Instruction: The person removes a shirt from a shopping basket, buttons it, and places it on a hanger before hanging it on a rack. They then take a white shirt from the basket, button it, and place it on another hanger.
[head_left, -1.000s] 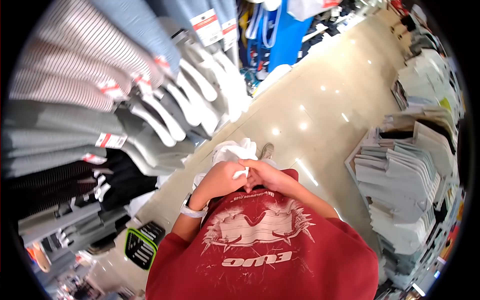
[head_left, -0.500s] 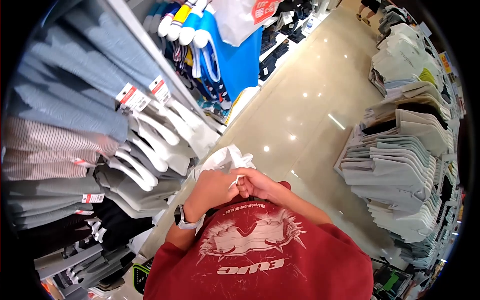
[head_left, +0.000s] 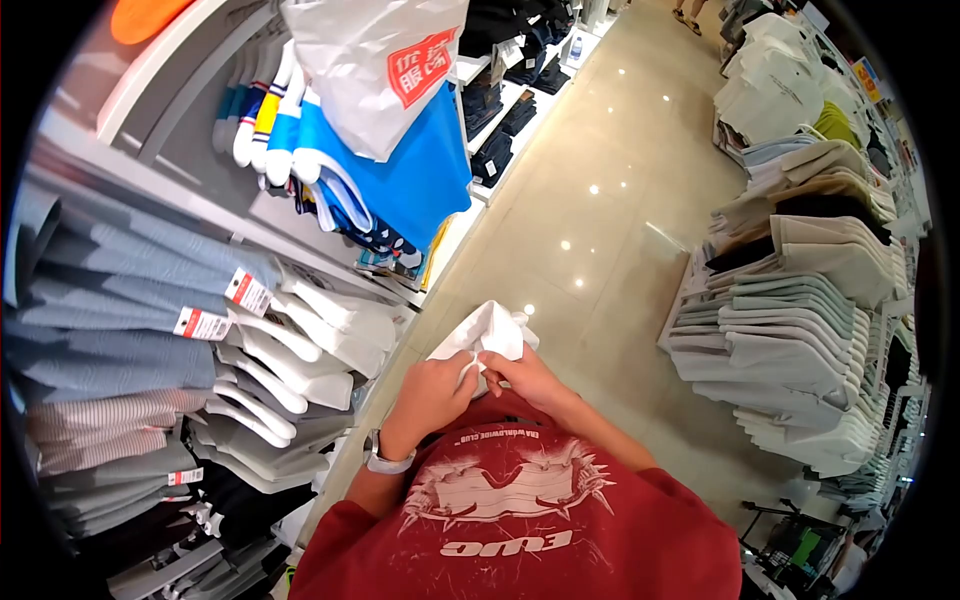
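Observation:
My left hand [head_left: 432,397], with a watch on the wrist, is closed on the near edge of a white cloth [head_left: 490,333] in front of my chest. Close beside it, my right hand [head_left: 527,378] pinches the same edge between thumb and fingers. The cloth is bunched and stands up beyond both hands, its top folded over. Which part of it is gripped is hidden by the fingers.
At left, a rack holds blue-grey garments [head_left: 130,300] on white hangers with price tags. A white plastic bag [head_left: 365,70] hangs before a blue garment [head_left: 400,170]. Pale shirts [head_left: 770,330] line the right side. A glossy floor aisle [head_left: 590,220] runs between; a person's legs [head_left: 688,15] show far ahead.
The white cloth has risen and spread upward beyond my hands. My hands have moved slightly apart and shifted their hold. The view has turned, bringing more of the left racks in.

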